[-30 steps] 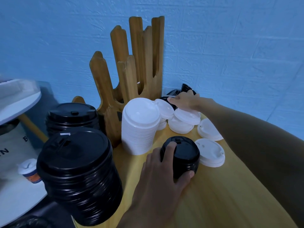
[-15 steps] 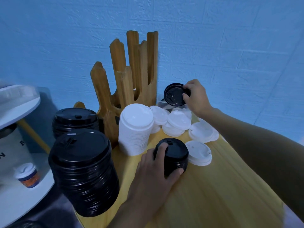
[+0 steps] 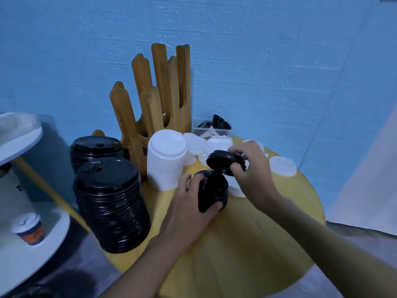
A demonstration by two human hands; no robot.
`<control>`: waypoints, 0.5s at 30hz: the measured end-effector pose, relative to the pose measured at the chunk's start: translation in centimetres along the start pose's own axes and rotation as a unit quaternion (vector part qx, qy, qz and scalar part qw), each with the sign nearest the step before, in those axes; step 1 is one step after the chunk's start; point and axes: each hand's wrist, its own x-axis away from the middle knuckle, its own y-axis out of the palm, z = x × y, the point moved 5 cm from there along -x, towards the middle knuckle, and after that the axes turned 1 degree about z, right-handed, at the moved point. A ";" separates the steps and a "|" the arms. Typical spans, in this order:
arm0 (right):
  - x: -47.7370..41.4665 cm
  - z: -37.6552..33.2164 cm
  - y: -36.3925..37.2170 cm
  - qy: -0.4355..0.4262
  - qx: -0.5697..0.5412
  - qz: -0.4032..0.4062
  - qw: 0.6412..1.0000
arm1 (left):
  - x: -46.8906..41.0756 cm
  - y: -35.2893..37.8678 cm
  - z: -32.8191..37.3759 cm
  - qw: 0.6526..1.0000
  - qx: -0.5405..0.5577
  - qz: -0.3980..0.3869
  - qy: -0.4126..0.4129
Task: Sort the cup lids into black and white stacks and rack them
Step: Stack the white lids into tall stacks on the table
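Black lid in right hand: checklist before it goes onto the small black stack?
1. Right hand grips black lid: ok.
2. Left hand holds small black stack on the table: ok.
3. Colour matches stack: ok.
4. Lid level and centred over stack: not ok, tilted and offset to its right.
5. Stack top free of fingers: cannot tell, the lid hides part of it.
6. Loose white lids apart from stack's base: cannot tell, right hand hides the nearest.
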 end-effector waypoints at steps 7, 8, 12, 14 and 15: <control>6.0 -1.3 1.9 0.068 -0.132 -0.017 0.989 | 2.4 -1.1 0.3 0.998 0.063 -0.018 -0.016; 6.5 -1.4 2.2 0.063 -0.139 -0.018 0.988 | 2.5 -1.1 0.3 0.997 0.068 -0.020 -0.022; 7.1 -1.6 2.1 0.044 -0.135 0.014 0.990 | 2.6 -1.3 0.6 0.996 0.088 -0.023 -0.016; 6.9 -1.1 2.2 0.061 -0.144 0.020 0.987 | 2.5 -1.2 0.6 0.996 0.089 -0.026 -0.015; 7.0 -0.8 2.4 0.080 -0.159 0.006 0.984 | 2.5 -1.1 0.5 0.996 0.087 -0.030 -0.015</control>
